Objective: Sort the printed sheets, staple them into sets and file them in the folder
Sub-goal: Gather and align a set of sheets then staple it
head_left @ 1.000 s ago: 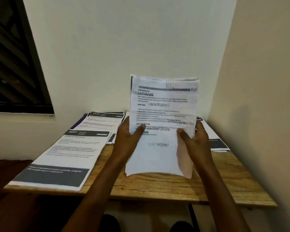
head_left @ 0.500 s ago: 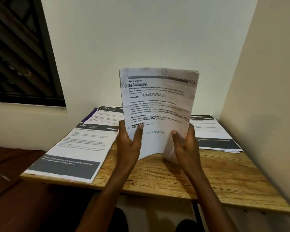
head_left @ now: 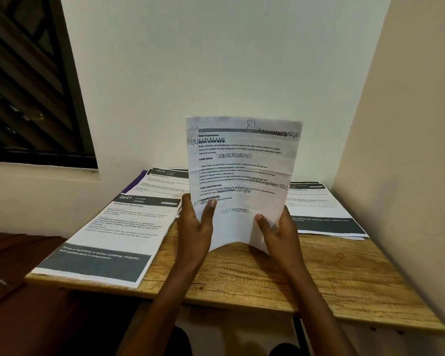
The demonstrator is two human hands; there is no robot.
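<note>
Head view, read left to right. At 9 o'clock from the hands, the left pile (head_left: pixel 106 240) of printed sheets is lying flat on the wooden desk (head_left: pixel 319 283), its long axis running from 7 toward 1 o'clock. The left hand (head_left: pixel 194 224) is pinching the lower left edge of the held sheets (head_left: pixel 242 181), thumb across the front; the right hand (head_left: pixel 278 229) is gripping the lower right edge likewise. The held sheets are standing upright above the desk's middle (long axis 12 to 6 o'clock, bottom edge bowing upward between the two grips). At 3 o'clock the right pile (head_left: pixel 324 214) is lying flat. Judgement: the left hand is nearer the left pile, the right hand nearer the right pile; neither stapler nor folder is identifiable.
</note>
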